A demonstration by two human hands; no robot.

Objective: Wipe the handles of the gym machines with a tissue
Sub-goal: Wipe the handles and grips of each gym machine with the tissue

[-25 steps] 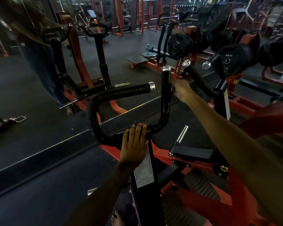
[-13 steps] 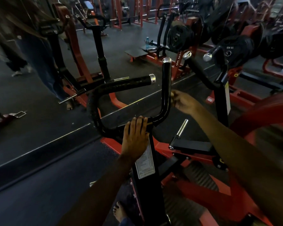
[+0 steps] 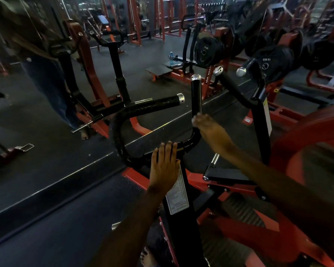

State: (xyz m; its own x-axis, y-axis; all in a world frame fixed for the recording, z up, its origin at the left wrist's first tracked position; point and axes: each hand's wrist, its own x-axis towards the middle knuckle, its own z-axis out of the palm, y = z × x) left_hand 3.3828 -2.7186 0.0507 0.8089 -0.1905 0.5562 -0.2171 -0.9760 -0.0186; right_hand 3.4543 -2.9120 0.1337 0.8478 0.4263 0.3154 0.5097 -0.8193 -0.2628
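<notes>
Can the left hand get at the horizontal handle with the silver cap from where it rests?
Probably yes. The left hand lies flat on the black post just below the bars, and the horizontal handle curves up and left from there with nothing visible between them; the right hand is at the upright handle.

1. Upright black handle [image 3: 196, 97], chrome-capped, seen at centre, rising from a curved bend.
2. Horizontal black handle [image 3: 152, 107], chrome-capped, seen to its left.
3. Tissue cannot be made out.

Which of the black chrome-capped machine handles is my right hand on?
The upright black handle nearest the middle: your right hand is at its lower end. The sideways black handle to its left is untouched.
</notes>
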